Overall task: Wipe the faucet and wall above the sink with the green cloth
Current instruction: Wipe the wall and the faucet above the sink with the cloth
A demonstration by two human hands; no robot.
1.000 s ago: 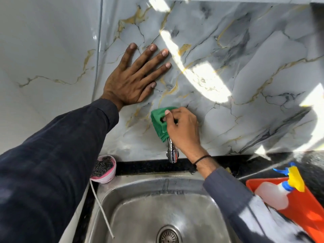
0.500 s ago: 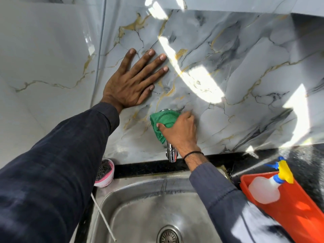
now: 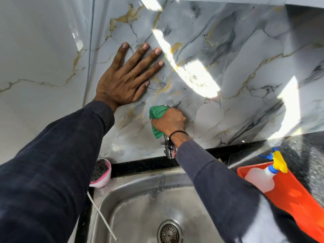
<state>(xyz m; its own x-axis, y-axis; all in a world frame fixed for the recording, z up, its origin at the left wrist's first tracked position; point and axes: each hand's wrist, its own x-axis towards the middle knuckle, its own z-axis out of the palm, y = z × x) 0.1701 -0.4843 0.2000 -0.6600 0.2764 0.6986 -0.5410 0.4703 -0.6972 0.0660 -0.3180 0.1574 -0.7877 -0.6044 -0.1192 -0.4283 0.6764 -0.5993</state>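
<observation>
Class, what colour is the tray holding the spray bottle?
Orange tray, clearest in the head view, right of the sink.

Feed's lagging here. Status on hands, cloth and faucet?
Left hand flat on wall, open. Right hand shut on cloth, pressed over faucet top. Spout shows below the wrist. Nothing in the way.

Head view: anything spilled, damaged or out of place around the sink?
Nothing spilled. One oddity: the spray bottle lies on its side in the orange tray rather than upright. A thin white cord also trails over the sink rim at left. The black backsplash edge near the tray looks chipped, though it's hard to tell.
</observation>
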